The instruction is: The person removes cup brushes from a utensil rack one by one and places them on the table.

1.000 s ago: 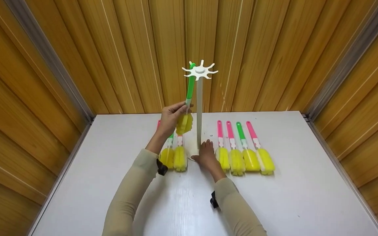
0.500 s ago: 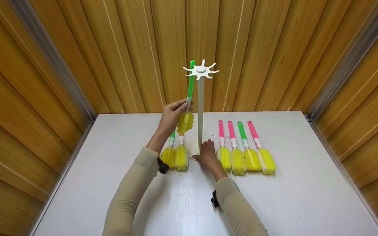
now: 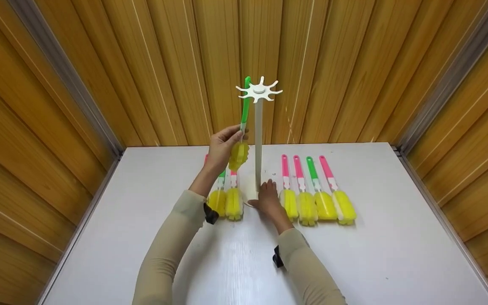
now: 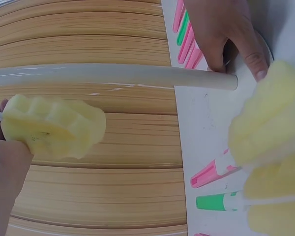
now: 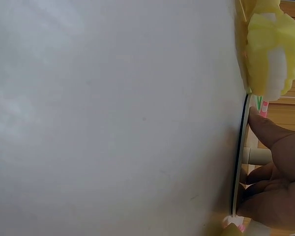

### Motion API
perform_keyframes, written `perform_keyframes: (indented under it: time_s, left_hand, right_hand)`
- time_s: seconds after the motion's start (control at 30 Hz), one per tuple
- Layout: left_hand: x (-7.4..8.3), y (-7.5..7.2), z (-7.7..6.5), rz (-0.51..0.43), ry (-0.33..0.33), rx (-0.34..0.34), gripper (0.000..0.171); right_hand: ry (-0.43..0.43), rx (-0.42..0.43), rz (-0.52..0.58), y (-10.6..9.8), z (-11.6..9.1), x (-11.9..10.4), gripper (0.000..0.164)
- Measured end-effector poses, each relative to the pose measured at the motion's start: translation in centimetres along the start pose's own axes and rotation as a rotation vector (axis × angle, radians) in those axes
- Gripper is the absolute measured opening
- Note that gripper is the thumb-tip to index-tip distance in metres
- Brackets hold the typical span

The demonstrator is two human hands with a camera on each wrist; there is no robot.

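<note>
A green-handled bottle brush with a yellow sponge head [image 3: 239, 156] is pinched at its white neck by my left hand [image 3: 220, 148]. Its handle points up, the tip beside the hooked, star-shaped top [image 3: 259, 90] of a white stand [image 3: 258, 144]. Whether the handle touches a hook, I cannot tell. My right hand [image 3: 268, 198] rests on the stand's round base [image 3: 250, 195], next to the pole, thumb and fingers spread. In the left wrist view the sponge head [image 4: 54, 128] hangs apart from the pole [image 4: 113, 75]. The right wrist view has the right hand [image 5: 280, 172] at the base's edge.
Several pink- and green-handled brushes lie in a row right of the stand, the outermost a pink one [image 3: 343, 206]. More lie left, including a pink-handled brush [image 3: 234, 204], partly behind my left arm. A wood-panelled wall [image 3: 176, 76] closes the white table's [image 3: 151, 182] back.
My left hand has raised the brush slightly, so its handle tip stands a little higher beside the star-shaped top. My right hand stays on the base.
</note>
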State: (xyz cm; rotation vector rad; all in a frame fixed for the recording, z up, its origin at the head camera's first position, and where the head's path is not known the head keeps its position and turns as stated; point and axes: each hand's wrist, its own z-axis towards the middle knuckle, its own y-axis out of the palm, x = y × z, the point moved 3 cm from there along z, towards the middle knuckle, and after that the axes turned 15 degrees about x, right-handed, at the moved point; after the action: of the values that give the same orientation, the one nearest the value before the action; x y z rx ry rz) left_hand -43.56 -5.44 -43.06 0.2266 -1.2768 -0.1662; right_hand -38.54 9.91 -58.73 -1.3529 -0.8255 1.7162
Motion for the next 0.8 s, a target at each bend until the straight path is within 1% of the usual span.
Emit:
perform_keyframes:
  time_s: [0.1, 0.27, 0.33, 0.43, 0.53, 0.63, 0.8]
  left_hand:
    - [0.1, -0.1, 0.1, -0.002, -0.009, -0.004, 0.032]
    - [0.3, -0.5, 0.4, -0.012, -0.023, 0.008, 0.026]
    - [0.5, -0.7, 0.4, -0.034, -0.032, 0.016, 0.025]
    - [0.6, -1.1, 0.6, -0.108, -0.065, 0.052, 0.025]
    - [0.6, -1.8, 0.8, -0.155, -0.075, 0.118, 0.025]
    - [0.5, -2.7, 0.9, -0.103, -0.06, 0.155, 0.025]
    - [-0.1, -3.8, 0.7, -0.027, -0.076, 0.194, 0.025]
  right_hand:
    - [0.002, -0.003, 0.006, -0.1, -0.1, 0.0, 0.084]
    - [0.014, 0.005, 0.013, -0.1, -0.2, 0.0, 0.086]
    - [0.011, 0.015, 0.016, -0.1, -0.2, -0.1, 0.087]
    - [0.016, 0.012, 0.023, 0.0, -0.3, -0.1, 0.087]
    - [0.022, -0.004, 0.04, 0.1, -0.2, -0.1, 0.086]
    - [0.044, -0.024, 0.049, 0.2, -0.2, 0.0, 0.087]
    - [0.069, -0.028, 0.059, 0.0, -0.1, 0.0, 0.087]
